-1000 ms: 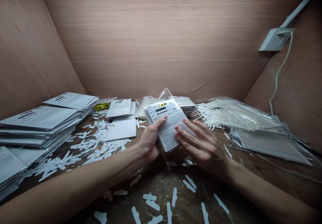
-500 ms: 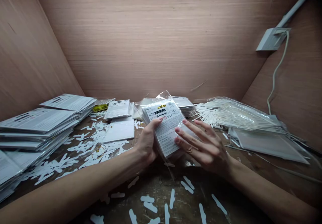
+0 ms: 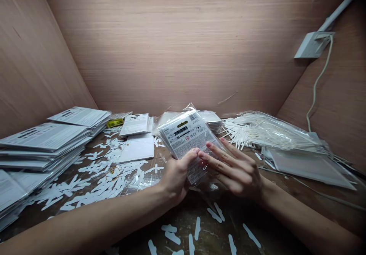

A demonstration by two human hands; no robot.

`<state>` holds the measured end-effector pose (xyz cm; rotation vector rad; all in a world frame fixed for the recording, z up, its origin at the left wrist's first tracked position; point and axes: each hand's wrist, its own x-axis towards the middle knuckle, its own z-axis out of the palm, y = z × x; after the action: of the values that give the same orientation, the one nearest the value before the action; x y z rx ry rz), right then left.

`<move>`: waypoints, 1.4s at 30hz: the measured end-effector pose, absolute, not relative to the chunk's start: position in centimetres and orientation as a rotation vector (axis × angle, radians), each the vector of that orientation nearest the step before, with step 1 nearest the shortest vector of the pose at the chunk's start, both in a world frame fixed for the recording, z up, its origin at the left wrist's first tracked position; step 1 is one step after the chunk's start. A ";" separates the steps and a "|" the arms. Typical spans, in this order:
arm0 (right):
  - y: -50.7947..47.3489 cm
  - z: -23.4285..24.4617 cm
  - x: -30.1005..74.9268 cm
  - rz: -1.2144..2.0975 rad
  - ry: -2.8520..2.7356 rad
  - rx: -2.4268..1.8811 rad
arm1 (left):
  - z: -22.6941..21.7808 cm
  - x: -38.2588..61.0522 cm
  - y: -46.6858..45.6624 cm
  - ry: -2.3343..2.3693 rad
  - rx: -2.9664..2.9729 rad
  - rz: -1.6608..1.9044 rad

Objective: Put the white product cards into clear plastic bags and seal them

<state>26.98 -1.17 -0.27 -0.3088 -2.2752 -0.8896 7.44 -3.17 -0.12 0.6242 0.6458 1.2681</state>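
Observation:
A printed card pack (image 3: 188, 134) in a clear plastic sleeve is tilted in front of me, with a hang slot near its top and small text below. My left hand (image 3: 178, 175) grips its lower left side, thumb across the printed face. Along the lower right edge, my right hand (image 3: 234, 167) rests with its fingers stretched out over the sleeve; its thumb is hidden. The two hands nearly meet at the left thumb tip. The back of the pack cannot be seen.
Stacks of sleeved cards (image 3: 45, 134) stand at left. Loose white hang-tab pieces (image 3: 110, 176) litter the table. White strips (image 3: 238, 129) and clear plastic sleeves (image 3: 280, 133) lie at right. A white socket box (image 3: 314, 45) with a cable is on the right wall.
My left thumb has slid down the card's face towards my right fingertips. More of the pack's printed top, with its barcode, shows now. The view has shifted slightly.

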 end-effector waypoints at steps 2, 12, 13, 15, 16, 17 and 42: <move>-1.3 0.3 26.9 -0.928 -2.241 -0.339 | 0.0 7.4 -3.0 0.615 0.625 1.249; -1.3 1.6 26.7 -0.876 -2.248 -0.328 | 1.4 5.9 -0.5 0.656 0.554 1.186; -1.2 1.6 26.7 -0.875 -2.248 -0.320 | 1.4 6.0 -0.6 0.651 0.543 1.186; -1.2 1.4 26.7 -0.858 -2.252 -0.319 | 1.3 6.3 -0.9 0.649 0.514 1.179; -1.2 1.4 26.6 -0.849 -2.253 -0.320 | 1.2 6.5 -1.1 0.653 0.501 1.171; -1.3 1.4 26.5 -0.846 -2.249 -0.321 | 1.1 6.8 -1.4 0.661 0.490 1.169; -0.3 -0.4 27.8 0.008 -2.001 -0.727 | 1.4 5.0 -0.1 0.627 0.687 1.135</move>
<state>27.84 -0.30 -0.38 -0.7272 -2.0006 0.0081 4.98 -0.12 1.42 0.6872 0.6265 1.1355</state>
